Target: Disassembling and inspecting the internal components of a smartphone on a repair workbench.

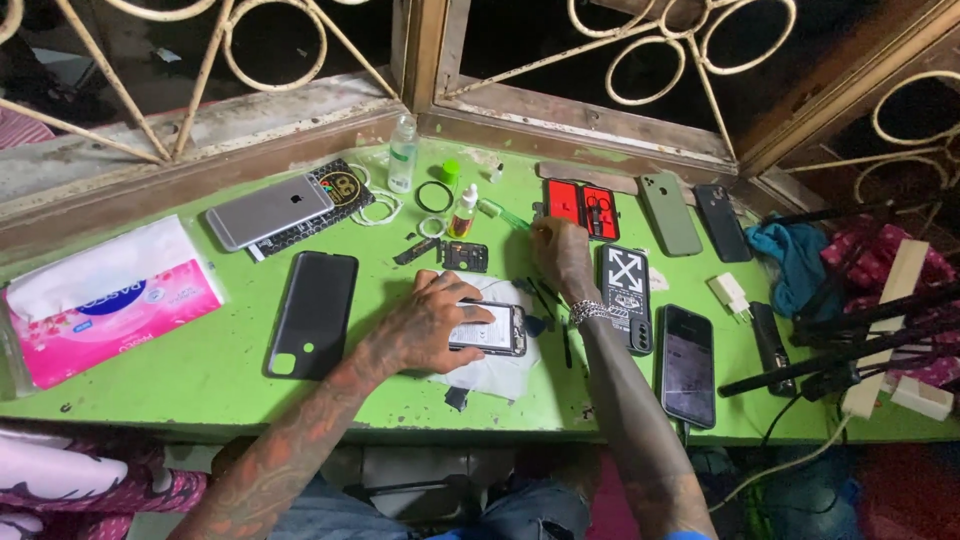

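My left hand point(430, 325) lies flat on an opened phone point(495, 330) that rests on a white cloth point(505, 370) at the middle of the green table point(200, 370). My right hand point(562, 255), with a metal bracelet at the wrist, reaches toward the back and pinches a small green-handled tool point(503, 213) next to an open red tool case point(582, 208). A small dropper bottle point(462, 212) and small black phone parts point(452, 254) lie just left of that hand.
A black phone back cover point(312, 313), a silver phone point(268, 211) and a pink tissue pack point(105, 300) lie on the left. Several phones and cases point(686, 363), a white charger point(731, 294), a blue cloth point(790, 255) and black rods point(850, 340) crowd the right. A metal window grille stands behind.
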